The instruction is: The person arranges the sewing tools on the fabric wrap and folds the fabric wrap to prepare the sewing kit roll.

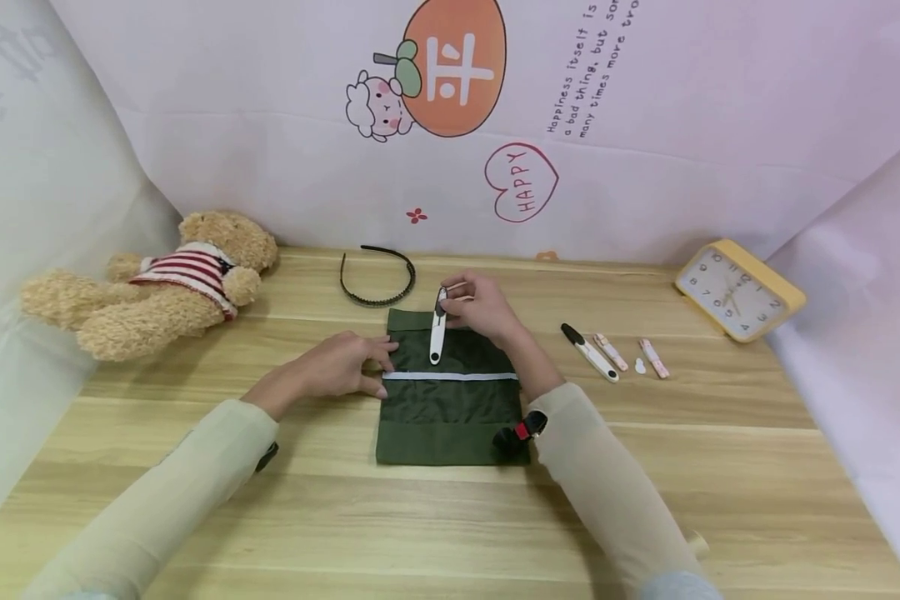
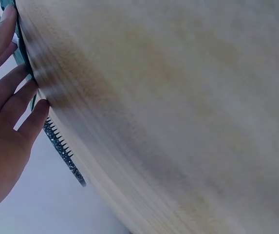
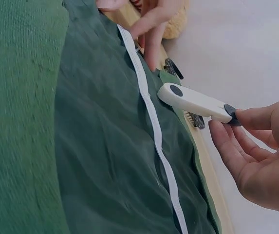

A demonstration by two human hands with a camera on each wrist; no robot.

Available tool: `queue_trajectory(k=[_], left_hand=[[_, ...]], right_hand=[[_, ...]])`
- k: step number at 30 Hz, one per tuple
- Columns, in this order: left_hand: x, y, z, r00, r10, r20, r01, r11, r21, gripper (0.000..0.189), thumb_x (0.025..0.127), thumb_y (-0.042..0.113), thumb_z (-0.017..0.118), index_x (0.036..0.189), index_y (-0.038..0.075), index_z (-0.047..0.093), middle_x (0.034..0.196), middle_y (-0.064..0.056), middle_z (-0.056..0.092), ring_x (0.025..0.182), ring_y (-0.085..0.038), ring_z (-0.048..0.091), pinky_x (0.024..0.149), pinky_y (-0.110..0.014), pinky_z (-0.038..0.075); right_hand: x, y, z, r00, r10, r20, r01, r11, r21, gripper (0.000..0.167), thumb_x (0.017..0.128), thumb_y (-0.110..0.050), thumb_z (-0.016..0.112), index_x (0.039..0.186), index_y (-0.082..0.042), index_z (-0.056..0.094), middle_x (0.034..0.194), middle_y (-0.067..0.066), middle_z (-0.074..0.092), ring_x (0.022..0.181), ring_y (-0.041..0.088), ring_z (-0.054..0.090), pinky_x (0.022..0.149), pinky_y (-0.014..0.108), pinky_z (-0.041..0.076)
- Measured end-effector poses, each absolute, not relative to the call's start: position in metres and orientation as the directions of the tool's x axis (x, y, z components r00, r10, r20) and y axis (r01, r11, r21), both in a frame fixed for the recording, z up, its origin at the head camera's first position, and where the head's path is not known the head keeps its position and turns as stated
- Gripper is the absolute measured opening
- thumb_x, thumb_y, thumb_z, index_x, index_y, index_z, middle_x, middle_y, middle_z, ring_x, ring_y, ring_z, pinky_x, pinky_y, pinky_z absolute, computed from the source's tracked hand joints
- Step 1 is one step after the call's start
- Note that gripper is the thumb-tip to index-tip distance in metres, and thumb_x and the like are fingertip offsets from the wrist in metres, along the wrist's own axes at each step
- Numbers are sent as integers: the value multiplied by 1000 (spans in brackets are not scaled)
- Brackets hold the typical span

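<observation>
A dark green cloth organizer (image 1: 450,408) with a white elastic band (image 1: 450,377) across it lies flat on the table. My right hand (image 1: 483,310) pinches the black end of a slim white-and-black tool (image 1: 437,337) between thumb and fingers, above the cloth's upper part. In the right wrist view the tool (image 3: 197,102) points its white, black-dotted end toward the band; its exact kind is unclear. At the cloth's left edge, my left hand (image 1: 348,365) rests its spread fingers. Its fingertips (image 2: 42,105) touch that edge in the left wrist view.
A black headband (image 1: 412,279) lies behind the cloth. To the right lie a similar white-and-black tool (image 1: 591,353), two small pink-and-white items (image 1: 653,358) and a small white piece (image 1: 640,366). A yellow clock (image 1: 738,289) stands far right, a teddy bear (image 1: 172,283) lies left.
</observation>
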State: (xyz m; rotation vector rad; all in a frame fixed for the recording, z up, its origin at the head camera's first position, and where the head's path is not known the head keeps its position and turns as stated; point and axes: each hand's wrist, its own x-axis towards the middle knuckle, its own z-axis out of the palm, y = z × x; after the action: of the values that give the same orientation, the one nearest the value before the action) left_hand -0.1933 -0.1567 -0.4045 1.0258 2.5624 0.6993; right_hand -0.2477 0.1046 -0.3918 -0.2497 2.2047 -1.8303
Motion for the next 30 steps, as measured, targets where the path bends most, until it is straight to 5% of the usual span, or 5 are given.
queue_trajectory(k=[7,30], left_hand=[[-192,-154,-403,-703,702,-115,549,639,539,33,82,30,85,110,14,78,149,-13,50,145,-30,38,118,-54,27],[-193,-155,-401,-694,715,-84,567,614,549,31,81,28,86,108,14,77,148,-18,51,143,-35,39,116,-54,31]], right_hand=[[-245,94,-397,-939,-329,-102,34,204,-978,37,99,4,59,134,12,52,111,22,59,93,27,64,80,44,61],[-246,74,-404,-960,-258,-107,76,127,-989,38,101,3,57,138,10,47,112,17,53,97,27,61,85,42,59]])
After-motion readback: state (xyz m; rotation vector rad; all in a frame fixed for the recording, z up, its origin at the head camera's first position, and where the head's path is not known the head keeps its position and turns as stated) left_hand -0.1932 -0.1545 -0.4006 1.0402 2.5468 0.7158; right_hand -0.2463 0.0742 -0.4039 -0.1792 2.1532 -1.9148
